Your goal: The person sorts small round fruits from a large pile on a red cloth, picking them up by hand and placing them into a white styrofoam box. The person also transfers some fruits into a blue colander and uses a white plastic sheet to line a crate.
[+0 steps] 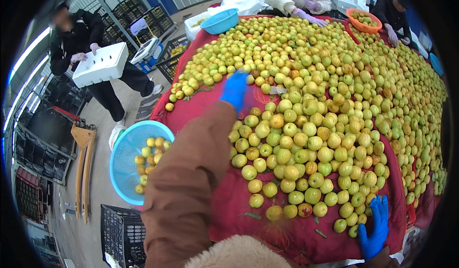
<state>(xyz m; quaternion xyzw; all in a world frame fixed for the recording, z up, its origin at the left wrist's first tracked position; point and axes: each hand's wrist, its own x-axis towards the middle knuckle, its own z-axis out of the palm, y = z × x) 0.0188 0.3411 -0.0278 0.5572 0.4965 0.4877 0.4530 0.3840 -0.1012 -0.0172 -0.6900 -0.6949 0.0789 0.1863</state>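
Observation:
Small round yellow-green fruits [315,142], which look like jujubes, lie heaped on a dark red cloth [235,210]. Blue gloves cover both of my hands. My left hand [235,90] is stretched far over the cloth, at the near edge of the farther heap. It is blurred, and whether its fingers hold a fruit cannot be seen. At the lower right, my right hand [374,226] lies against the edge of the nearer heap, fingers spread, with no fruit visible in it. A few leaves [252,215] are scattered on the cloth.
Left of my arm is a light blue plastic basket [122,160] partly holding fruits, above a black crate [123,232]. A person [80,24] carries a white foam box [102,65]. Gloved co-workers sit across the heap, near a blue basin [219,21] and an orange basin [364,26].

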